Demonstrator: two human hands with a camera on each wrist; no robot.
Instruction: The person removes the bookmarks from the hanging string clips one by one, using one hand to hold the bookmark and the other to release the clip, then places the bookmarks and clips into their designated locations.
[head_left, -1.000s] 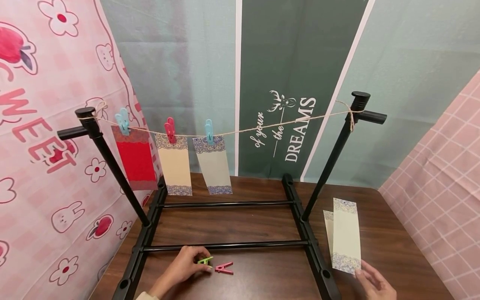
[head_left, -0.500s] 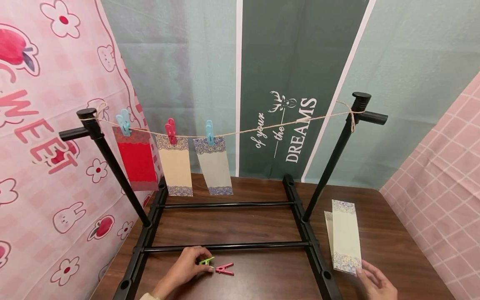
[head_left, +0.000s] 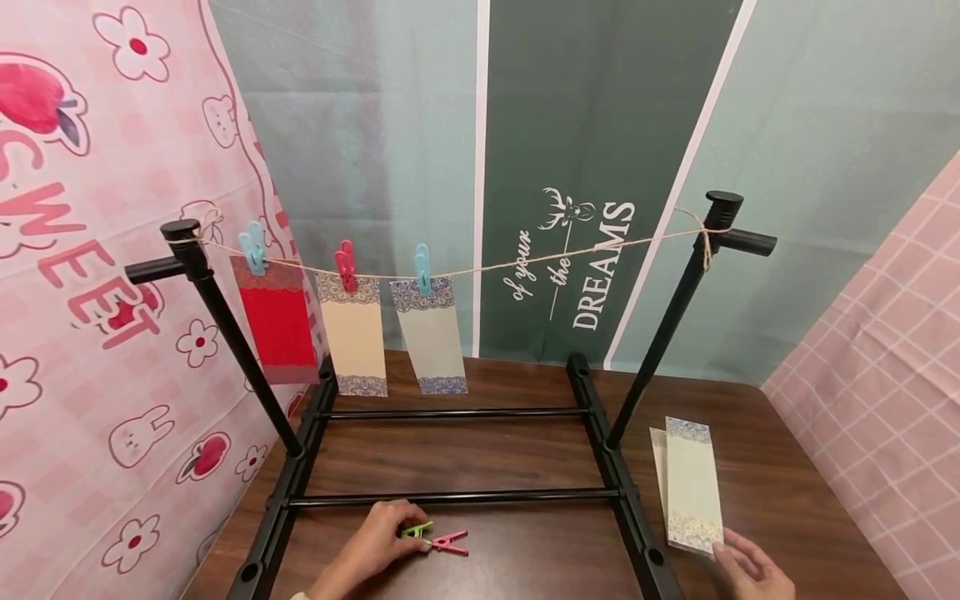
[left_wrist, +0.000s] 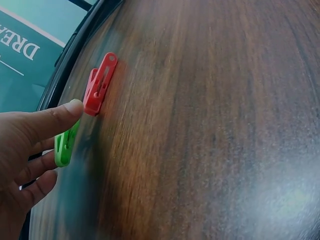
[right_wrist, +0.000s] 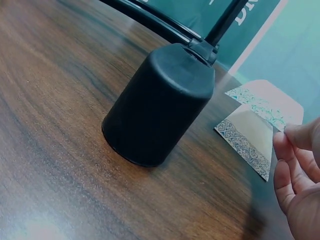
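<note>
At the table's front my left hand pinches a green clothespin between thumb and fingers. A pink clothespin lies just right of it; in the left wrist view this red-looking clothespin is close to my thumb tip. My right hand pinches the near right corner of a cream card with patterned ends. Another card lies partly hidden beneath it. In the right wrist view, the held card overlaps the lower card, whose patterned end shows.
A string runs between two black posts. From it hang a red card, a cream card and a pale card, each clipped by a clothespin. The black base frame stands between my hands.
The far end of the card in my right hand has come down and nearer. My left hand and the green clothespin have shifted slightly right, closer to the pink one.
</note>
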